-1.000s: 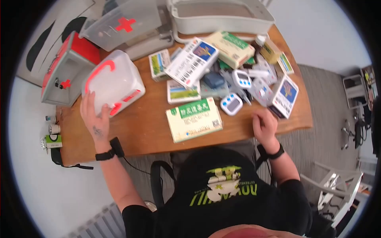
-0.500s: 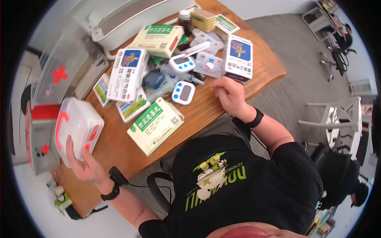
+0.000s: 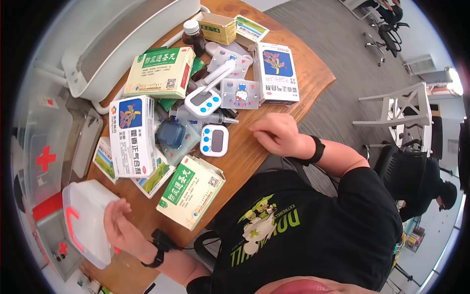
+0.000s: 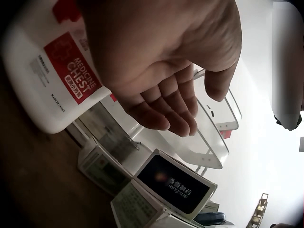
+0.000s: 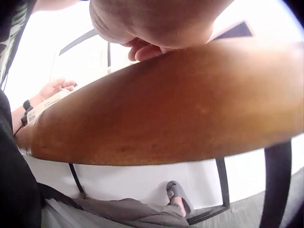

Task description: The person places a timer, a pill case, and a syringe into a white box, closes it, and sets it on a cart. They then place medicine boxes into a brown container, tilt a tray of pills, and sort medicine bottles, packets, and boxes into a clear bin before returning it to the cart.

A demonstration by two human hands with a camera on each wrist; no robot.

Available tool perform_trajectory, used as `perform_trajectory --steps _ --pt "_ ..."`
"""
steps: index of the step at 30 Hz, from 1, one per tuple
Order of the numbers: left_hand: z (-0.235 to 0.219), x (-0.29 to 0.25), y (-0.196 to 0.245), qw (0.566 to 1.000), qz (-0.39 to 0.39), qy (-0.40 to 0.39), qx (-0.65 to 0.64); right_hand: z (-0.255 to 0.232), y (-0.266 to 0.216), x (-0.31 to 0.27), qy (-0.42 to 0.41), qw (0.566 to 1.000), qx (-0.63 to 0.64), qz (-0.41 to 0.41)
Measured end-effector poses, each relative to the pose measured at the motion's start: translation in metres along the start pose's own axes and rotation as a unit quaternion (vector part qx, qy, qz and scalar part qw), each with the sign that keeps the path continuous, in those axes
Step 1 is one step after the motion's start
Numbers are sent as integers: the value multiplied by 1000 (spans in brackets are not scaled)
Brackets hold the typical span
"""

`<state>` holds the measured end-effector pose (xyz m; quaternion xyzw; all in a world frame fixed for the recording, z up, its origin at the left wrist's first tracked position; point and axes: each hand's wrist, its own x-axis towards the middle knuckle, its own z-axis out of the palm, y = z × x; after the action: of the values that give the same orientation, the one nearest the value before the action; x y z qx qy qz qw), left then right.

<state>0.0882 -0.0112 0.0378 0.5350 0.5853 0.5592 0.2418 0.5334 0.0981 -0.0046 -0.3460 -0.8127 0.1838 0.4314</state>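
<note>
My left hand (image 3: 122, 228) is beside a white medicine chest (image 3: 85, 206) with a red handle, overlapping its near side in the head view. Its fingers are relaxed and bent a little, holding nothing; in the left wrist view the chest's red label (image 4: 73, 69) shows behind the palm. My right hand (image 3: 278, 134) rests at the table's front edge with loosely curled fingers and nothing in them. Nearest to it are a white timer (image 3: 214, 140) and a syringe (image 3: 215, 118). A cream-and-green medicine box (image 3: 191, 191) lies between the hands.
Piled on the wooden table (image 3: 245, 157) are a blue-and-white box (image 3: 132, 137), another cream-and-green box (image 3: 159, 73), a second timer (image 3: 202, 102), a brown bottle (image 3: 193, 36) and a Hello Kitty case (image 3: 240, 94). A white rimmed container (image 3: 112, 44) stands behind; a tall box (image 3: 277, 73) is at right.
The head view has swung round, shifting the table's contents leftward. My left hand has come off the chest's front corner to its near side. The right hand stays at the table edge.
</note>
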Motion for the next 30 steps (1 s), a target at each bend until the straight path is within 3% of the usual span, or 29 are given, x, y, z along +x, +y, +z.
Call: perform_trajectory --steps 1,4,6,8,14,17,21,23,26,30 --pt "-1 -2 -1 1000 18 -9 -4 -6 -1 0 -10 999 -19 -28" --pt "-1 -8 0 999 53 -12 -3 -38 1 28 83 985 -146 -47" --pt "1 -8 -2 998 65 4 17 -58 20 46 86 962 -256 38" --pt "0 -9 -1 996 84 -3 25 -75 45 63 42 941 -330 63" --pt "3 -10 -4 994 96 12 45 -77 98 78 -32 934 -344 95" --pt "5 -7 -3 995 88 5 48 -74 97 82 -102 930 -298 189" --pt "2 -4 -8 992 105 -56 34 -73 98 79 -74 917 -315 232" --pt "5 -3 -10 991 109 -57 43 -73 95 82 -74 904 -326 267" --pt "8 -3 -9 992 100 -55 58 -72 96 81 -48 896 -360 256" --pt "14 -5 -6 992 68 -29 100 -82 99 77 -57 865 -366 338"
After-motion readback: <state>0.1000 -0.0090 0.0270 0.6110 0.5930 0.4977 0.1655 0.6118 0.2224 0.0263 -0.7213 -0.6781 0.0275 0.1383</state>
